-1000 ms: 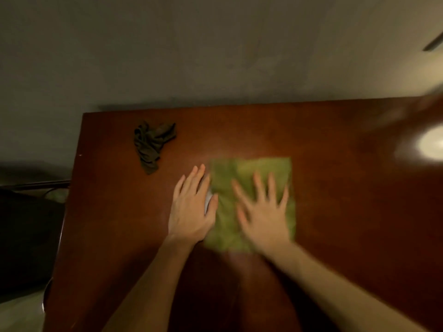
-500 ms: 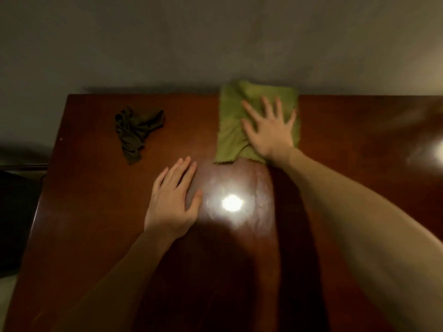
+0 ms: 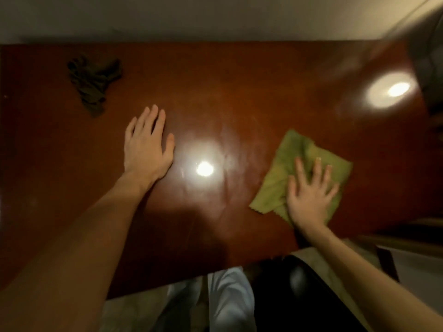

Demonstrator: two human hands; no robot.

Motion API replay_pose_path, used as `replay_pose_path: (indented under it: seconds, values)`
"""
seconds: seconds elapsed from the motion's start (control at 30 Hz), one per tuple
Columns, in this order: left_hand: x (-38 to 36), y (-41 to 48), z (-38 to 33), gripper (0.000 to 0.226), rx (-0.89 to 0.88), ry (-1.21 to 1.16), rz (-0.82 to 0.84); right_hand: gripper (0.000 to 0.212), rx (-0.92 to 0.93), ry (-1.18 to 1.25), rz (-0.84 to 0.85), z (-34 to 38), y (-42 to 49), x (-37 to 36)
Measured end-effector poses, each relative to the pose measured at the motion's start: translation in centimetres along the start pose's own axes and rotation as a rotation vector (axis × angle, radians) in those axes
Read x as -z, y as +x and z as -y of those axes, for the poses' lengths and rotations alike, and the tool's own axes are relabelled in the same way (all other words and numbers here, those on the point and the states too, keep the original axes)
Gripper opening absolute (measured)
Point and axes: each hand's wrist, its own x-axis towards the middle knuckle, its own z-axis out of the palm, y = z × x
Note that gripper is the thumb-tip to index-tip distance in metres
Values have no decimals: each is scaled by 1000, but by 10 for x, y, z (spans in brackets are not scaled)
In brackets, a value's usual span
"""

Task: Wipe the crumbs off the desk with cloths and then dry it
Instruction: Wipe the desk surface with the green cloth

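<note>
- Green cloth (image 3: 285,161) lies under the right hand (image 3: 309,200), on the right half of the counter (image 3: 239,92) and close to its near edge.
- The right hand is palm down on the near right part of the cloth. Its fingers (image 3: 317,170) are straight and fanned wide, pointing away from the person, and the thumb is stretched out to the left. It presses flat and nothing is pinched or gathered.
- The bare right forearm comes in from the lower right and crosses the counter's near edge to reach the cloth.
- The left hand (image 3: 147,149) lies palm down on bare wood left of centre. Its fingers are straight and held together, its thumb sits out to the right, and it holds nothing.
- The bare left forearm runs in from the lower left corner.
- The green cloth sits cornerwise and is rumpled, with a fold along its near left side. Its far corner points up the counter.
- A glare spot (image 3: 205,168) shines on the wood between the hands, nearer the left one. A second glare (image 3: 398,89) is at the far right.
- The dark cloth (image 3: 93,85) sits crumpled at the far left, well apart from both hands.
- Any crumbs are lost in the blur and dim light.
- Pale clothing (image 3: 230,303) shows below the near edge.
</note>
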Motion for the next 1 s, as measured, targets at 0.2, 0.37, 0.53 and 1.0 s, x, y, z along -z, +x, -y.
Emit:
replay_pose_path:
  seconds: [0.2,0.37,0.53,1.0]
  values:
    - [37,17,-8,74,1,256,369,57,512,60,113,185,-148,-40]
    - [60,16,-16,85,77,261,634,59,590,20,136,167,-137,-37]
    - [47,-3,-28,93,121,259,627,61,97,-28,-3,9,-81,-14]
    - [57,-35,24,41,70,-236,260,61,696,67,134,207,-196,-41]
